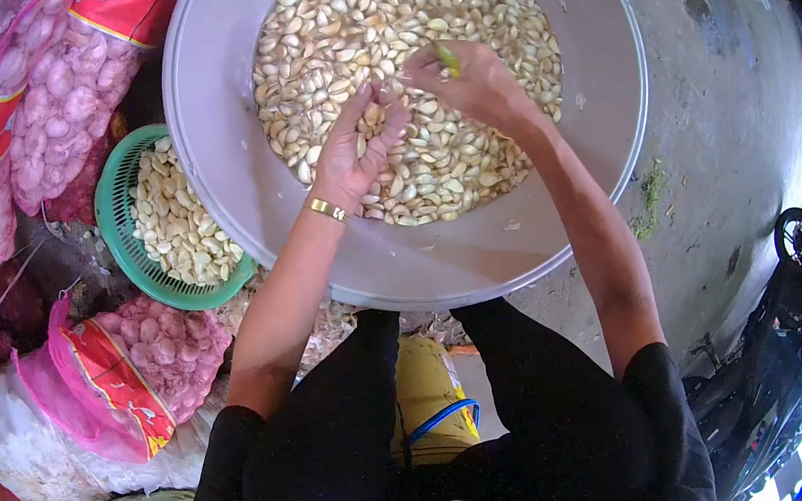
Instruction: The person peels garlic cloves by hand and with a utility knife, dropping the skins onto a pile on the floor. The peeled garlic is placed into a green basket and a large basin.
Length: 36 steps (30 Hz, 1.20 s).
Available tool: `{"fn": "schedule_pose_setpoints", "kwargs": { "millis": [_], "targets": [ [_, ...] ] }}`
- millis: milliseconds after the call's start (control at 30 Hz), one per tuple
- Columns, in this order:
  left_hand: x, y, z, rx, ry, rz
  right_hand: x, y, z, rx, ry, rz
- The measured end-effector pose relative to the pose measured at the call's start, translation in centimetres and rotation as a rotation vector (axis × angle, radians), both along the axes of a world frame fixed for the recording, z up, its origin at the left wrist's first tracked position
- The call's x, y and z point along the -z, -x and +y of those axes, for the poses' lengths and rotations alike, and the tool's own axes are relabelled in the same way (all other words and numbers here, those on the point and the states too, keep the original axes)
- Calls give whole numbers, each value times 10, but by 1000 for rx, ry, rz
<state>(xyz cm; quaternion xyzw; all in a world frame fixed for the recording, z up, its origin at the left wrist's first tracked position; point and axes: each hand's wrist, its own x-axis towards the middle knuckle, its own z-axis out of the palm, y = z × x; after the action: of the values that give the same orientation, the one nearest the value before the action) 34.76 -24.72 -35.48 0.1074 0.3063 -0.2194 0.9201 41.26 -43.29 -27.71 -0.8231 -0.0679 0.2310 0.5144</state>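
Note:
Over a wide, pale grey tub (602, 96), both my hands are held close together. Garlic cloves (298, 63), many in their skins, lie in water inside it. My left hand (359, 150), wearing a gold band at the wrist, is palm up with curled fingers around a few garlic cloves. My right hand (476, 86) is closed on a small tool with a yellow-green handle (447, 59). Motion smears its fingertips, and the tool's working end cannot be made out. A small gap separates the two hands.
A green basket (115, 200) of peeled garlic cloves (177, 223) touches the tub's left side. Net sacks of garlic (67, 101) stand at the left, and another net sack (167, 344) lies lower. A yellow container (428, 387) is between my legs; a motorcycle (784, 354) stands at right.

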Motion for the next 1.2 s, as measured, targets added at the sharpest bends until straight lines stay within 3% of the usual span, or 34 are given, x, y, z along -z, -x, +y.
{"fn": "schedule_pose_setpoints", "kwargs": {
  "millis": [33, 100, 167, 200, 300, 467, 600, 667, 900, 967, 1033, 1100, 1133, 1200],
  "targets": [
    [-9, -3, -2, 6, 5, 16, 1, 1, -11, 82, 9, 14],
    [-13, -6, -4, -9, -87, 114, 18, 12, -32, 1, 162, -125],
    [3, -5, 7, 18, 46, -81, 36, 34, -42, -176, 313, -181],
    [-6, -8, 5, -31, -34, -18, 44, 42, -42, -241, 419, -174],
    [1, -8, 14, -54, -74, -54, 59, 58, -29, -218, 464, -171],
    [5, -10, 13, -80, -117, 3, 71, 58, 7, -144, 296, -85],
    [3, -12, 17, -59, -66, -2, 71, 55, 27, -286, 433, -179],
    [1, -13, 14, -36, -175, 24, 71, 54, 29, -356, 509, -185],
    [12, -11, 18, -187, -148, 22, 75, 56, 8, -165, 322, -203],
    [4, -9, 6, -224, -321, 71, 61, 49, 6, -128, 246, -166],
    [4, -4, -2, -148, -364, 68, 31, 45, 7, 209, -60, 199],
    [-9, -3, -13, 26, -329, 171, 30, 49, 15, 237, -172, 143],
    [-18, 0, -16, 77, -324, 92, 31, 50, 19, 264, -286, 89],
    [-34, 0, -19, 106, -325, 110, 32, 51, 24, 223, -140, 74]
  ]
}}
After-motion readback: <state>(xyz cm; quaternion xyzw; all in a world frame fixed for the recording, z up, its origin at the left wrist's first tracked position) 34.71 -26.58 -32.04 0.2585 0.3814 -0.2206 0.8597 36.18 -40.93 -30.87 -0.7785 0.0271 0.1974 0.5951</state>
